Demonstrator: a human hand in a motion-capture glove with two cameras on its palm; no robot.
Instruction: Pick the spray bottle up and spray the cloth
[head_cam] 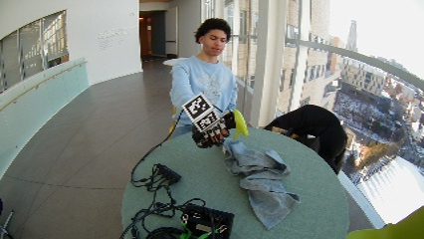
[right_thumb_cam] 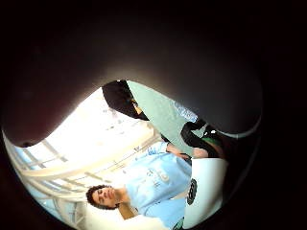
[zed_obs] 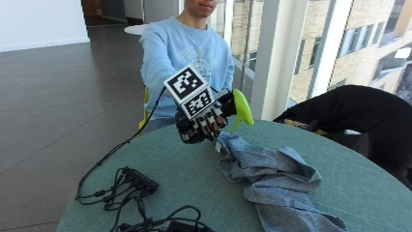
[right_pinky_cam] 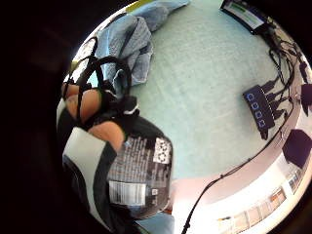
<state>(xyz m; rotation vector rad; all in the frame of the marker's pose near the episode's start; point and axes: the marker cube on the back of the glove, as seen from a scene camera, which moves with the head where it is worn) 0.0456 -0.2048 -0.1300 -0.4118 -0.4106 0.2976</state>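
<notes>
Outside view shows the gloved right hand (zed_obs: 201, 123) raised above the table (zed_obs: 186, 188), its fingers curled round the spray bottle (zed_obs: 239, 110), which is lifted clear of the surface. Only the bottle's lime-green trigger head shows there, jutting out beside the glove on the side toward the cloth (zed_obs: 273, 186). The cloth lies on the table just below and beyond the hand, its nearest corner almost under the glove and its length running away from the person toward the table's far edge. By my reading, the nozzle has to tip down toward that heap, which is near the bottle, so little reach is needed.

From the little finger side palm view the bottle's body (right_pinky_cam: 139, 170) is a smooth, rounded container with a dark printed label, a barcode and a white band, lying close against the palm. The cloth (right_pinky_cam: 129, 41) is soft, rumpled blue-grey fabric in loose folds. The table is round, with a matte pale-green top. The bare hand is not visible.
</notes>
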